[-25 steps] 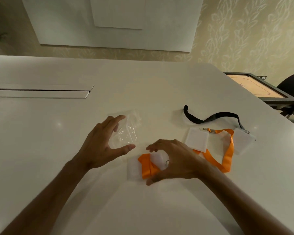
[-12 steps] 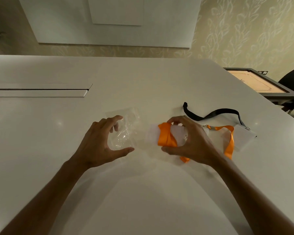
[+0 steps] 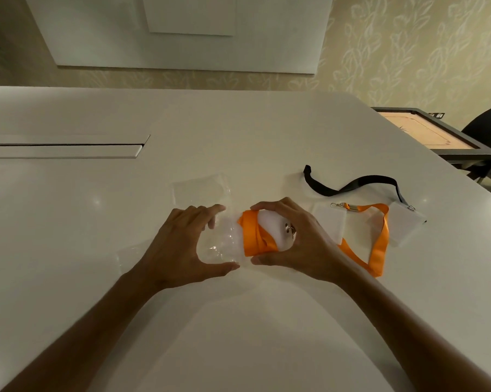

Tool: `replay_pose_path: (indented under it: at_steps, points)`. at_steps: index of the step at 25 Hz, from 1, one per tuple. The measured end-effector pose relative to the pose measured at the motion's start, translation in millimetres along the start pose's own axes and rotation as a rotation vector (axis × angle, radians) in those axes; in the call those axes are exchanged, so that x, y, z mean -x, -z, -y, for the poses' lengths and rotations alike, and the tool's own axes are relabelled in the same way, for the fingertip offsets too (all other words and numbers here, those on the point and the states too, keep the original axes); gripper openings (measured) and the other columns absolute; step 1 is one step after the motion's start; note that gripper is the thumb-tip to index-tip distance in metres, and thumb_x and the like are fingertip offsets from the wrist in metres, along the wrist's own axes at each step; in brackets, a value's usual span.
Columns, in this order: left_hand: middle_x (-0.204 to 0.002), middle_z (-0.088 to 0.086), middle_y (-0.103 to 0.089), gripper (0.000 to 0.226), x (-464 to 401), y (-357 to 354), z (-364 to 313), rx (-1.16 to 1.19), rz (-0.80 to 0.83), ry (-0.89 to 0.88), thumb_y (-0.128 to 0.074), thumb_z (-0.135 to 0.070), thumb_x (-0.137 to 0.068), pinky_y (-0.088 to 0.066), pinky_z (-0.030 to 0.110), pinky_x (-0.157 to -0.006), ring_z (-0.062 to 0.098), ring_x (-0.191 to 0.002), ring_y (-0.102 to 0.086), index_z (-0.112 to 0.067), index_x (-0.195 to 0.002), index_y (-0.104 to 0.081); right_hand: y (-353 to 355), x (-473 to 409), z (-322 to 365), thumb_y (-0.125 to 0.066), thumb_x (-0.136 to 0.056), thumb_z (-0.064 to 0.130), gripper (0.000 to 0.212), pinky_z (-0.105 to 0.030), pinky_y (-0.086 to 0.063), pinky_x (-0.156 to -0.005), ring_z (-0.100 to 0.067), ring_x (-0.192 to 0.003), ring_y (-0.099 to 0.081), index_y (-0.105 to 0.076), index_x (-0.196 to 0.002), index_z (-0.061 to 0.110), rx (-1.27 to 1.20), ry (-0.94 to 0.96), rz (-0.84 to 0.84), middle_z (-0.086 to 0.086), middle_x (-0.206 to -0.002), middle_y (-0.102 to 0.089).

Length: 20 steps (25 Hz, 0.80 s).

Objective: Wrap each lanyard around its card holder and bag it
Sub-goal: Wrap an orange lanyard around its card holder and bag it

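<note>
left hand [image 3: 179,250]: fingers curled, pinching | right hand [image 3: 298,244]: fingers gripping

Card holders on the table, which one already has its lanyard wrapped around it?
The card holder gripped by the right hand, bound in orange; the other two lie unwrapped further right.

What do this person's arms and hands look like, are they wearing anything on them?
Nothing worn shows: the left hand and right hand are bare, without gloves, rings or a watch. Both forearms are uncovered to the picture's lower edge, with no sleeves, bands or markings.

Wrapped holder [image 3: 269,232] between bag [image 3: 220,241] left, loose lanyards [image 3: 377,239] right
</note>
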<state>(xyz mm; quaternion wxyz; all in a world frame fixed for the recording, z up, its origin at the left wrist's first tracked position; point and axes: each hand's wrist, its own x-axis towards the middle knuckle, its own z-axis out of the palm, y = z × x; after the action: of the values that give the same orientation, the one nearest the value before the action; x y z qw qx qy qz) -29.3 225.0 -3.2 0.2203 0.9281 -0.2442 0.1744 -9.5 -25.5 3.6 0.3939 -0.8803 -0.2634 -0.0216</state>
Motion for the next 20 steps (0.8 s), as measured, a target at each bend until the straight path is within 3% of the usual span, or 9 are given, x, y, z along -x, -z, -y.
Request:
replay_pose_path:
  at_steps: [2,7,12,15,20]
  points:
    - [-0.11,-0.001,-0.065,0.093,1,-4,-3,0.027,0.023,-0.008,-0.072,-0.067,-0.058,-0.041,0.031,-0.085,0.009,-0.089,-0.052,-0.014,-0.131,-0.051,-4,-1,-1,-0.084,-0.062,0.058,0.084,-0.03,-0.054,-0.087,-0.009,-0.114,-0.053,-0.042,-0.134,0.05,-0.044,-0.01,0.055,0.019,-0.124,-0.052]
    - [-0.125,-0.004,-0.06,0.093,2,-8,-6,0.107,0.049,0.029,-0.071,-0.069,-0.058,-0.036,0.023,-0.092,0.01,-0.102,-0.055,-0.018,-0.132,-0.049,-7,0,4,-0.082,-0.069,0.052,0.07,-0.008,-0.05,-0.079,0.008,-0.114,-0.051,-0.045,-0.128,0.052,-0.23,-0.037,0.11,0.035,-0.122,-0.052]
    - [-0.127,0.0,-0.061,0.091,0,-8,-9,0.081,0.034,0.034,-0.073,-0.066,-0.059,-0.038,0.028,-0.096,0.012,-0.109,-0.056,-0.014,-0.13,-0.051,-17,2,10,-0.072,-0.086,0.029,0.045,-0.025,-0.058,-0.075,-0.009,-0.104,-0.062,-0.056,-0.128,0.032,-0.52,-0.118,0.028,0.009,-0.12,-0.06]
    - [-0.119,0.006,-0.065,0.09,0,-7,-16,0.034,0.002,-0.017,-0.076,-0.061,-0.056,-0.04,0.029,-0.09,0.016,-0.103,-0.059,-0.007,-0.125,-0.054,-21,1,11,-0.075,-0.085,0.017,0.049,-0.035,-0.061,-0.078,-0.022,-0.101,-0.066,-0.051,-0.126,0.03,-0.568,-0.158,-0.024,-0.004,-0.116,-0.063]
    - [-0.12,0.014,-0.064,0.092,1,-9,-24,0.015,0.025,0.008,-0.077,-0.055,-0.054,-0.041,0.036,-0.092,0.031,-0.104,-0.062,-0.002,-0.125,-0.055,-30,2,13,-0.084,-0.073,0.029,0.055,-0.027,-0.059,-0.065,-0.022,-0.083,-0.072,-0.046,-0.113,0.032,-0.54,-0.255,-0.135,-0.009,-0.097,-0.074]
